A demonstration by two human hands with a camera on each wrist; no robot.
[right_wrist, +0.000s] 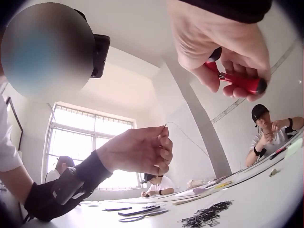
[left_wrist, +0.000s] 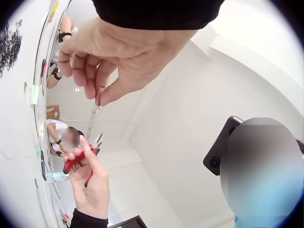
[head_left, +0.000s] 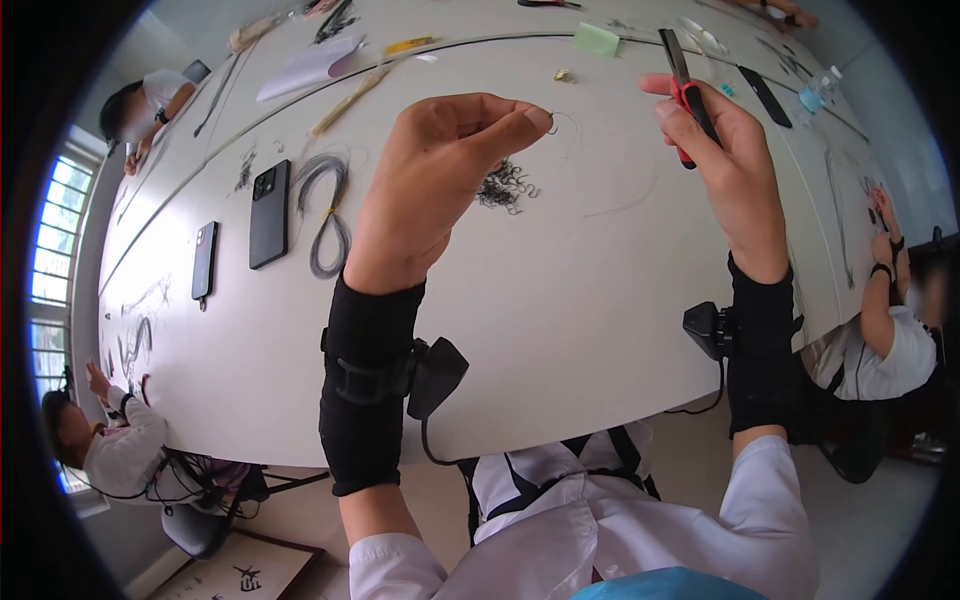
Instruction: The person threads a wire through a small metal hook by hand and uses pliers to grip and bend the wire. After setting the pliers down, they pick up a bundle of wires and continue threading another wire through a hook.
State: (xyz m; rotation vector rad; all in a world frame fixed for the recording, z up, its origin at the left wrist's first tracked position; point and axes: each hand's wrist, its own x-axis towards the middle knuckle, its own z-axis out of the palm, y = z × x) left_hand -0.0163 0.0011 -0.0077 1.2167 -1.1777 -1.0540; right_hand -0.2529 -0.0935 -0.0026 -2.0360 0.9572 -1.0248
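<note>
My left hand point(head_left: 430, 170) pinches a thin wire between thumb and forefinger, above the table. From the fingertips the wire point(right_wrist: 185, 132) trails off in a fine curve in the right wrist view, and a small bent end point(left_wrist: 100, 107) shows in the left wrist view. My right hand point(head_left: 738, 165) holds pliers with red and black handles point(head_left: 690, 96), apart from the left hand. Their metal jaws point away from the palm in the left wrist view. Beneath and beyond the left hand lies a pile of short, curly dark wire pieces point(head_left: 510, 188).
Left of my left arm lie a tied coil of grey wire point(head_left: 328, 215) and two phones, one larger point(head_left: 269, 215) and one smaller point(head_left: 204, 262). Farther back are a green paper point(head_left: 596, 40), a yellow-handled tool point(head_left: 408, 45) and a water bottle point(head_left: 818, 92). Other people sit around the table point(head_left: 560, 330).
</note>
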